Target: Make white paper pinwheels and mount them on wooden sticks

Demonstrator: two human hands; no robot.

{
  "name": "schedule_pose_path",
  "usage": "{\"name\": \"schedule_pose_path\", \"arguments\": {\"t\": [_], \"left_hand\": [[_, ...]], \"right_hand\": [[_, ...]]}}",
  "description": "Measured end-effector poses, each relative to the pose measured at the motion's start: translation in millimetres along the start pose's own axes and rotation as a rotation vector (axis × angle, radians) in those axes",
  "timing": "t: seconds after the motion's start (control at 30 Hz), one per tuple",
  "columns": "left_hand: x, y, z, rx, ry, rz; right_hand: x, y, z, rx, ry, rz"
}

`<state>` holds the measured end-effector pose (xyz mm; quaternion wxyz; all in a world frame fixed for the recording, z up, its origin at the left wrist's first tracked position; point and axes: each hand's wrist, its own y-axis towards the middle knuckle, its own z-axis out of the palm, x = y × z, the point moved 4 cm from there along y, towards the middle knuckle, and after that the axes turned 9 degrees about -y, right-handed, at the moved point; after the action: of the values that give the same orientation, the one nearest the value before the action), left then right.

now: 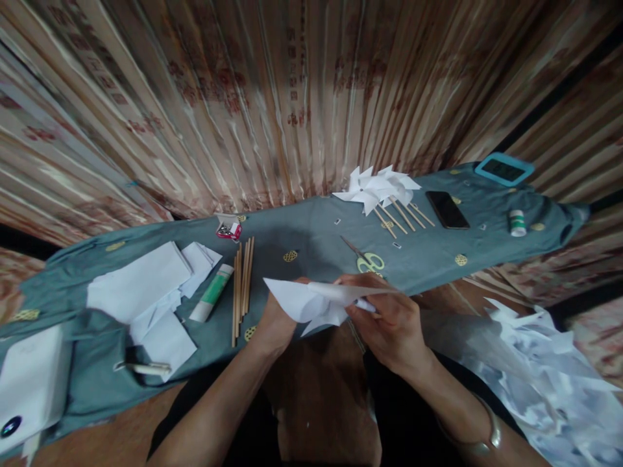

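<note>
Both my hands hold a partly folded white paper piece (pixel 311 299) in front of me, just over the near edge of the blue-grey cloth (pixel 316 233). My left hand (pixel 276 319) grips it from underneath, mostly hidden by the paper. My right hand (pixel 389 318) pinches folded flaps at its centre. Yellow-handled scissors (pixel 367 259) lie just beyond my right hand. Several wooden sticks (pixel 242 282) and a green-and-white glue stick (pixel 213 292) lie to the left of my left hand.
Finished white paper pinwheels on sticks (pixel 382 188) lie at the back. A black phone (pixel 447 209), a teal device (pixel 503 169) and a small green-and-white spool (pixel 517 222) are at the right. White paper sheets (pixel 146 285) lie left, paper scraps (pixel 545 383) lower right, a small red box (pixel 228 229) behind the sticks.
</note>
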<state>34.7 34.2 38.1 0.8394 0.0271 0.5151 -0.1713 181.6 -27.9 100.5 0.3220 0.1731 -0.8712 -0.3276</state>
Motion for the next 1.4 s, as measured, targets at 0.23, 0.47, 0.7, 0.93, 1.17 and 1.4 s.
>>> {"name": "schedule_pose_path", "arguments": {"t": [0.23,0.47,0.7,0.93,1.17,1.4], "left_hand": [[-2,-1,-5.2,0.071,0.072,0.095],[-6,-1,-3.5,0.069,0.059,0.13],[-8,-2,-0.4,0.103,0.038,0.151],[-9,-2,1.1,0.161,0.05,0.151],[-9,-3,-0.3,0.14,0.084,0.115],[-8,-3,-0.4,0.132,0.118,0.119]], "right_hand": [[6,1,0,0.018,-0.007,-0.059],[7,-1,-1,-0.019,-0.005,-0.075],[9,-2,-3,-0.003,0.006,-0.091],[9,-4,-5,0.011,-0.022,-0.104],[12,-4,-8,0.001,-0.023,-0.127],[11,-3,-7,0.0,-0.045,-0.101]]}}
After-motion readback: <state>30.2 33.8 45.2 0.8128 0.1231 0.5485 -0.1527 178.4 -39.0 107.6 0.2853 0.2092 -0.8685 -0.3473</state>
